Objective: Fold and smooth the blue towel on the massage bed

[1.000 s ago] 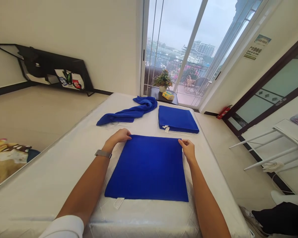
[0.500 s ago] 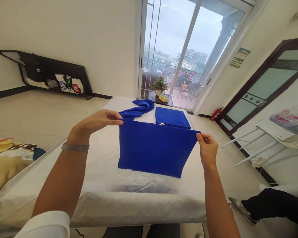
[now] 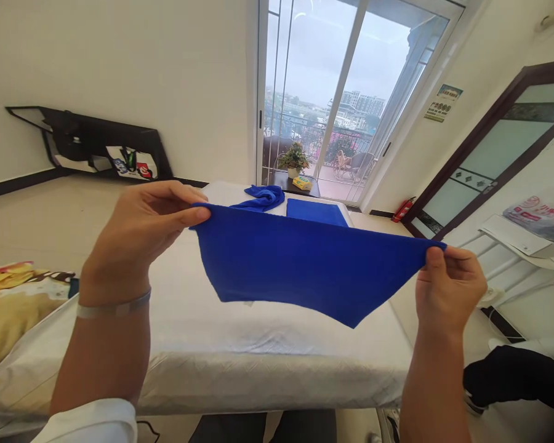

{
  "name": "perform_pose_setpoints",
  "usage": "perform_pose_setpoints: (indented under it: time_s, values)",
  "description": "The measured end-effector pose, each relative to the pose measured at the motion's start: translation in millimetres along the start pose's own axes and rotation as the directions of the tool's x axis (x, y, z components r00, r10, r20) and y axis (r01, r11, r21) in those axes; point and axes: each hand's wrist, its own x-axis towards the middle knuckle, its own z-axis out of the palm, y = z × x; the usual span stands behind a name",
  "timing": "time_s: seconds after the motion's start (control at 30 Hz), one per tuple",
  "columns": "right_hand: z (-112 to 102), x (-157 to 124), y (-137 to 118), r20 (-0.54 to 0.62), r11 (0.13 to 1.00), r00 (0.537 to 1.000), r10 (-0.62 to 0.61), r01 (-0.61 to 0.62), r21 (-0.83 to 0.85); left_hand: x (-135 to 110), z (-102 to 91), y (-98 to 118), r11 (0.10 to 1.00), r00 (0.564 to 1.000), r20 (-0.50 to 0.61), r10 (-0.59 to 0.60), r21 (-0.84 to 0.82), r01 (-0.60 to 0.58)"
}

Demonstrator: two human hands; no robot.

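I hold a folded blue towel [image 3: 300, 267] up in the air above the near end of the white bed [image 3: 240, 363]. My left hand [image 3: 141, 237] pinches its top left corner. My right hand [image 3: 450, 283] pinches its top right corner. The towel hangs stretched between them, its lower edge sagging to a point. Farther down the bed lie a crumpled blue towel [image 3: 261, 198] and, to its right, a neatly folded blue towel [image 3: 316, 212].
A small dark table with a potted plant [image 3: 294, 161] stands beyond the bed by the glass balcony door [image 3: 332, 92]. A black frame [image 3: 87, 144] leans on the left wall. A white rack [image 3: 512, 246] stands at right. A patterned cushion [image 3: 9, 307] lies at left.
The towel lay flat on the bed a second ago. Both hands took its far corners and lifted it up and toward me, spreading wider apart.
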Motion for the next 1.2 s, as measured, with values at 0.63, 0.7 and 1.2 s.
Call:
perform_pose_setpoints:
  time_s: [0.63,0.7,1.2]
  values:
    - [70.9,-57.8,281.1,0.324,0.663,0.704,0.632,-0.275,-0.696,58.7,8.2,-328.3,0.656,0.809,0.1,-0.579,0.647,0.389]
    - [75.5,-54.9,288.8,0.337,0.641,0.698,0.632,-0.227,-0.733,61.9,7.0,-335.5,0.632,0.824,0.082,-0.561,0.685,0.363]
    - [95.8,-93.3,253.6,0.647,0.522,0.597,0.475,0.401,-0.753,31.6,53.1,-320.2,0.361,0.951,0.295,-0.096,0.9,-0.243]
